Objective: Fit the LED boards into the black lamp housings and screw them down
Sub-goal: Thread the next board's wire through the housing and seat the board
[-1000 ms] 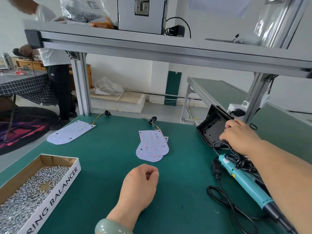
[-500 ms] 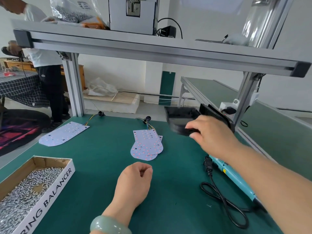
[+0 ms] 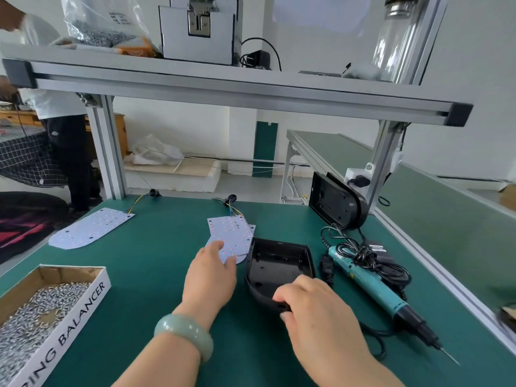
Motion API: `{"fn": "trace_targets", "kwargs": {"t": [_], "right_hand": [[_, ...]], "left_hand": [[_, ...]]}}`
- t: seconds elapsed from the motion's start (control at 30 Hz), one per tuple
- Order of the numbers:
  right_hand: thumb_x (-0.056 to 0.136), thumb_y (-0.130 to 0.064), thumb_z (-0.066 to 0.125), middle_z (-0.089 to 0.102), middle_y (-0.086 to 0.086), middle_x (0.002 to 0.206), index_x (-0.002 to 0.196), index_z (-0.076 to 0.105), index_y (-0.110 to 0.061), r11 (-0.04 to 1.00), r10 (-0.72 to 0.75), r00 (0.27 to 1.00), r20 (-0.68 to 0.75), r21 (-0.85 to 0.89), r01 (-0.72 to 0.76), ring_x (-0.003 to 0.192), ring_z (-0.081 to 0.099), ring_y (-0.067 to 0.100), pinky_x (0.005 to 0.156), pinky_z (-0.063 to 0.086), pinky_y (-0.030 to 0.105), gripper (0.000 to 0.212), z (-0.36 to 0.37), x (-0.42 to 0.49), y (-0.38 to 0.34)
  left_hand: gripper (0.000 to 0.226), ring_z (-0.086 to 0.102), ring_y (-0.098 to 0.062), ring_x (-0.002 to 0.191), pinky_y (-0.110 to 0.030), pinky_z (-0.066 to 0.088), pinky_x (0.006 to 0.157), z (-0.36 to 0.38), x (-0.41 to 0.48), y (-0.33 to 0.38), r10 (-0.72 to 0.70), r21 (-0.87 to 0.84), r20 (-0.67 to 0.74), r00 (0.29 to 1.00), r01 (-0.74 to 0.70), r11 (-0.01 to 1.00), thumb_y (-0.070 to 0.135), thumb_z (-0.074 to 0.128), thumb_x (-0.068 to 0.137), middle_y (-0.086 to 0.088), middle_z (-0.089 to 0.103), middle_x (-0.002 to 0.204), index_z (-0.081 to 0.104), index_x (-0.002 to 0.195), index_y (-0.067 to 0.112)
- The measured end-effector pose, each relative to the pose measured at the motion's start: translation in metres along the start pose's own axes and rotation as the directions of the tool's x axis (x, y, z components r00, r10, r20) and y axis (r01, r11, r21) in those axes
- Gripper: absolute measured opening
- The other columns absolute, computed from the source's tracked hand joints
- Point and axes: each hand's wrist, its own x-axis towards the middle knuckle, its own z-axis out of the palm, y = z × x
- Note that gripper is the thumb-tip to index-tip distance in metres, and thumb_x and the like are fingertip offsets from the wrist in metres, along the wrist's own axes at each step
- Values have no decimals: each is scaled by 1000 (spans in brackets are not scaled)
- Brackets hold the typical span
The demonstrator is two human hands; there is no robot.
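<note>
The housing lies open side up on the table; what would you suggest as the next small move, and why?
Probably lift the top board with the left hand and bring it over the housing. Its fingers rest on that board, the housing is empty, and the right hand grips its near rim. The screwdriver can wait.

Matt black plastic housing (image 3: 280, 268), smooth green bench mat (image 3: 145, 269), cardboard screw box (image 3: 69, 270).
</note>
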Motion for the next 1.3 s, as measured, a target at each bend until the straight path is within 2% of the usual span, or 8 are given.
{"fn": "trace_targets", "kwargs": {"t": [0.2, 0.5, 0.67, 0.77, 0.9, 1.1, 1.17, 1.3], "right_hand": [[87, -36, 56, 57, -8, 108, 113, 60, -32, 997, -38, 986, 160, -59, 48, 108, 51, 18, 100, 33, 31, 26, 13, -5, 6], [84, -66, 44, 45, -16, 86, 101, 60, -33, 998, 55, 994, 97, -24, -53, 86, 35, 5, 74, 21, 22, 40, 11, -12, 12], [72, -69, 48, 56, -15, 73, 80, 69, -32, 998, 24, 999, 35, -52, -22, 78, 56, 6, 75, 41, 19, 43, 12, -8, 5], [53, -75, 41, 46, -17, 43, 42, 56, -34, 999, 25, 996, -88, -32, -28, 45, 51, 0, 51, 47, 13, 44, 15, -7, 7], [51, -72, 46, 45, -17, 41, 40, 53, -33, 997, -6, 997, -83, -75, 0, 42, 49, 0, 51, 47, 13, 42, 18, -8, 9], [55, -75, 43, 48, -16, 45, 44, 57, -30, 999, -7, 997, -76, -38, 4, 51, 52, -1, 64, 53, 19, 48, 19, -7, 14], [57, -81, 26, 55, -15, 63, 60, 59, -27, 999, 44, 998, 35, -21, -43, 80, 53, 1, 104, 35, 25, 63, 16, -5, 14], [58, -85, 14, 53, -17, 77, 73, 59, -32, 991, 97, 993, 69, 89, -103, 95, 45, 2, 110, 15, 23, 71, 15, -8, 11]], "left_hand": [[50, -1, -19, 147, -45, 23, 112, 15, 36, 2, 162, 454, 389, 907, -341, 823, 35, 26, 102, 7, 7, 158, 15, 149, 22], [29, 59, -22, 102, -41, 33, 91, -12, 33, -11, 219, 711, 317, 923, -384, 589, 38, 23, 99, 4, 59, 109, 51, 106, 34], [30, 54, -26, 95, -29, 41, 68, -8, 58, 8, -79, 540, 102, 992, 11, 842, 50, 44, 92, 0, 55, 91, 53, 93, 22], [76, 41, -29, 118, -35, 39, 91, 1, 65, 3, -320, 480, -15, 947, 288, 829, 64, 66, 72, -10, 46, 124, 44, 120, 10], [74, 46, -32, 120, -38, 38, 98, -7, 75, -1, -393, 475, 9, 920, 342, 811, 49, 74, 70, -11, 52, 125, 41, 122, 9], [8, 48, -26, 66, -29, 40, 65, -24, 82, -19, -466, -195, -12, 885, 455, 869, 5, 51, 89, -10, 54, 73, 54, 83, 1], [11, 54, -26, 66, -33, 46, 66, -35, 77, -22, -534, -639, 60, 844, 443, 628, 2, 46, 93, -12, 58, 80, 54, 85, 3], [10, 63, -14, 65, -28, 51, 55, -67, 52, -11, -435, -943, 202, 878, 294, 156, 4, 48, 98, -5, 65, 79, 55, 93, 9]]}}
